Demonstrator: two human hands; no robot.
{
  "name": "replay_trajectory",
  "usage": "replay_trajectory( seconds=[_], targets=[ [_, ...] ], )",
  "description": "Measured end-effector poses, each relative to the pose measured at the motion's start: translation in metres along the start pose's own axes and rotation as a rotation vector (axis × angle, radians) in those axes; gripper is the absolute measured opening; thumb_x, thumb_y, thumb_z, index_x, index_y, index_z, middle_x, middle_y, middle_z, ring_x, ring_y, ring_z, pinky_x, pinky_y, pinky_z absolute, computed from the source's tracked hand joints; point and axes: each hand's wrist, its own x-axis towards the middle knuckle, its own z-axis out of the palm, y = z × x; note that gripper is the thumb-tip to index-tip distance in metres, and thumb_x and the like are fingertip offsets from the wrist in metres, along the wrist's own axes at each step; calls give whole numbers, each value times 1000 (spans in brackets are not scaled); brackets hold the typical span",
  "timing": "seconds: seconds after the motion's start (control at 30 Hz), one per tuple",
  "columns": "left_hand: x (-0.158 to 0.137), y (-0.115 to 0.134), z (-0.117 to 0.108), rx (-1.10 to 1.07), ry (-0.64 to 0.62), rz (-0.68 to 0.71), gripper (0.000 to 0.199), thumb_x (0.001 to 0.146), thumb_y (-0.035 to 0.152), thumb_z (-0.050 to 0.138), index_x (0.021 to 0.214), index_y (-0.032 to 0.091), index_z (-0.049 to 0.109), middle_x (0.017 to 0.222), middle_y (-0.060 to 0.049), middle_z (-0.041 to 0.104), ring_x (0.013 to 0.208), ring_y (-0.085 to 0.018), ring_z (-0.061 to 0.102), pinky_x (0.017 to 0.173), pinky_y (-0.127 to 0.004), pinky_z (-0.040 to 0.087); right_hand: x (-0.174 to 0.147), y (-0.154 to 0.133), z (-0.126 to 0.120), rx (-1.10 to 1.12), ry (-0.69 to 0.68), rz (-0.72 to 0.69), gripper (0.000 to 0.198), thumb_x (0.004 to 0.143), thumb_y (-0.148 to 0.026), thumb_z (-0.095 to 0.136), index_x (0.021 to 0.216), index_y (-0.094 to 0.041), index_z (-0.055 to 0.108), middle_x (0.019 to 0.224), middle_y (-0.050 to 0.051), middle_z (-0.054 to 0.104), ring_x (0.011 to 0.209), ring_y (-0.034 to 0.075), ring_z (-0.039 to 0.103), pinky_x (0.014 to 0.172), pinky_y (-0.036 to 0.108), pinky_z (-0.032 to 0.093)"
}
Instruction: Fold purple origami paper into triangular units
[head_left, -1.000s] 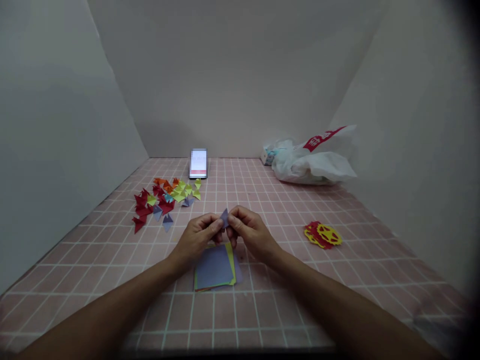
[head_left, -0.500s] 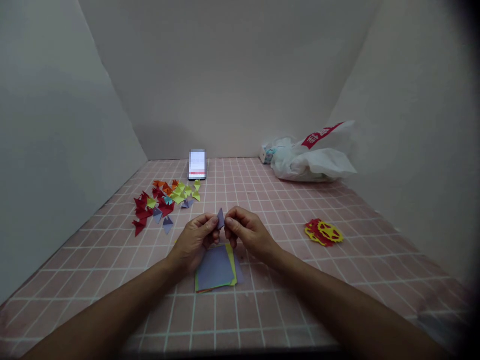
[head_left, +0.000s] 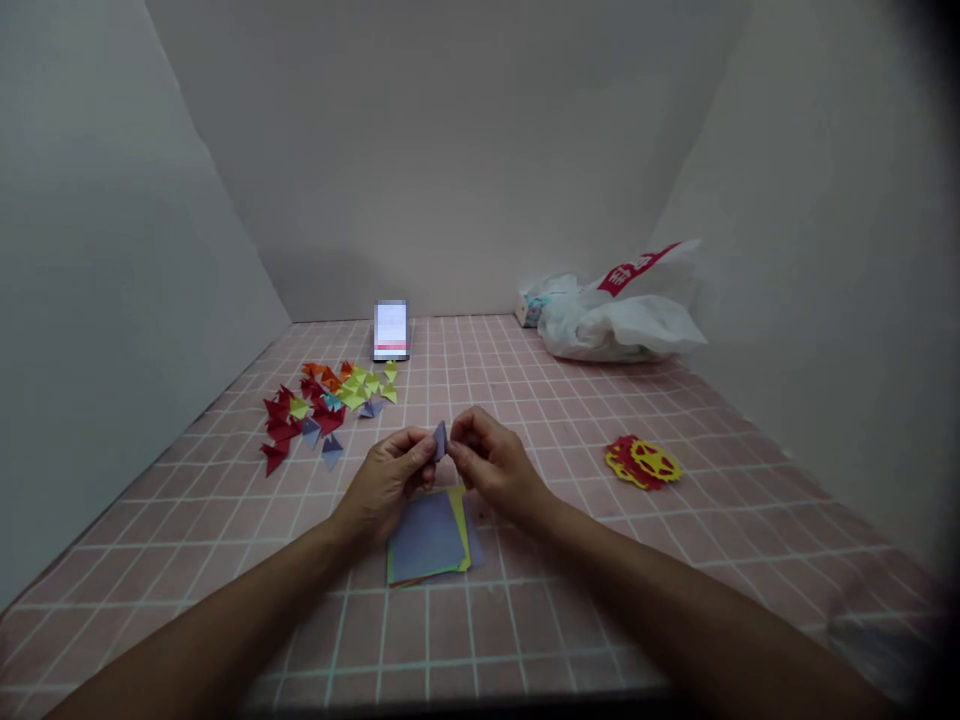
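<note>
A small piece of folded purple paper (head_left: 440, 440) stands upright between my two hands, above the table. My left hand (head_left: 394, 475) pinches its left side between thumb and fingers. From the other side, the thumb and fingertips of my right hand (head_left: 495, 462) are closed at the paper's right edge; the exact grip there is too small to see clearly. Below lies a stack of square paper sheets (head_left: 426, 538), purple on top with yellow, green and orange edges showing. My left hand covers part of its upper left.
Many folded paper pieces (head_left: 326, 405) in red, orange, yellow, blue and purple lie at the left. A phone with a lit screen (head_left: 391, 330) stands behind them. Red and yellow cutout discs (head_left: 645, 462) lie at the right. A white plastic bag (head_left: 619, 325) rests at the back right.
My right fingers have shifted slightly at the edge of the folded paper, the upper ones curling a little higher. The whole view has moved slightly; my left hand keeps its pinch.
</note>
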Motion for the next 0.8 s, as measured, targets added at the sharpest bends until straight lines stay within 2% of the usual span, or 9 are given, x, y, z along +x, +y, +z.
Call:
replay_trajectory(
  seconds=[0.1, 0.17, 0.47, 0.63, 0.8],
  targets=[
    [-1, -1, 1, 53, 23, 49, 29, 68, 34, 87, 81, 15, 70, 66, 4, 60, 53, -5, 51, 50, -15, 40, -3, -3, 1, -248, 40, -178, 7, 87, -15, 53, 84, -21, 50, 73, -1, 55, 65, 13, 53, 61, 27, 41],
    [-2, -1, 1, 65, 32, 73, 30, 67, 34, 88, 82, 16, 69, 68, 4, 62, 54, -5, 53, 51, -16, 41, -4, -4, 1, -306, 29, -226, 9, 87, -12, 51, 86, -21, 51, 77, 0, 58, 69, 14, 55, 65, 28, 42],
    [0, 5, -3, 210, 6, 160, 26, 71, 35, 84, 82, 16, 71, 69, 0, 67, 60, -11, 61, 57, -23, 48, -1, -3, -3, -407, 24, -272, 4, 93, -18, 54, 91, -21, 56, 85, 4, 63, 78, 18, 60, 71, 31, 46],
    [0, 7, -1, 297, 9, 217, 19, 73, 32, 80, 78, 16, 71, 66, 2, 64, 57, -10, 58, 59, -24, 49, -3, -5, -4, -423, 16, -321, 11, 95, -16, 49, 92, -21, 58, 86, 6, 66, 80, 19, 62, 71, 31, 46],
    [-1, 8, 2, 328, -13, 254, 19, 71, 31, 80, 76, 16, 70, 69, 1, 63, 55, -10, 58, 56, -24, 49, -4, -3, -3, -416, 128, -251, 7, 92, -16, 52, 89, -22, 53, 78, 3, 61, 69, 17, 58, 65, 29, 43]
  ],
)
